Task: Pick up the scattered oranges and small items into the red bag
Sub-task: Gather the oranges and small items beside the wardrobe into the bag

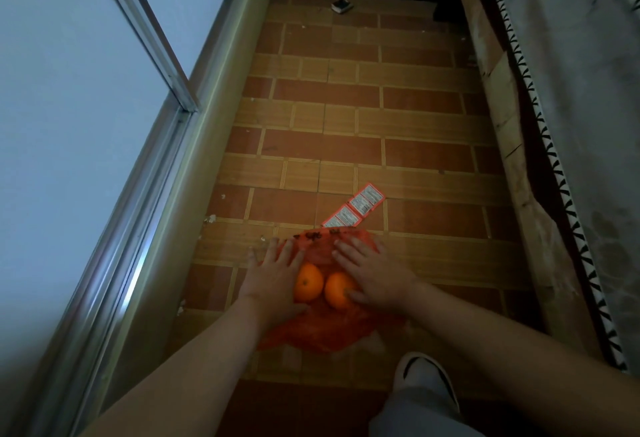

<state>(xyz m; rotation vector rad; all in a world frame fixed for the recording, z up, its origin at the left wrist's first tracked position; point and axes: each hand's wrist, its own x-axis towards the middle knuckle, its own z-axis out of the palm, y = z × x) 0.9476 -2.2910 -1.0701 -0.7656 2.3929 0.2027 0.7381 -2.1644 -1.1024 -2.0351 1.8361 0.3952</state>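
The red bag (pixel 322 329) lay flat on the tiled floor (pixel 346 125) at the 6 o'clock part of the view, with two oranges side by side on top of it. The left orange (pixel 307 282) and the right orange (pixel 338 290) were touching or nearly so. The left hand (pixel 273 277) rested at 9 o'clock of the oranges, fingers straight and spread, palm down on the bag's edge and against the left orange. The right hand (pixel 374 274) rested at 3 o'clock, fingers likewise spread flat on the bag, its thumb touching the right orange. A strip of red-edged sachets (pixel 356 206) lay on the floor at 12 o'clock of the bag, its near end at the bag's far edge. A small dark box (pixel 342 6) lay well apart at the far end of the floor. A shoe (pixel 427 379) stood at 5 o'clock of the bag.
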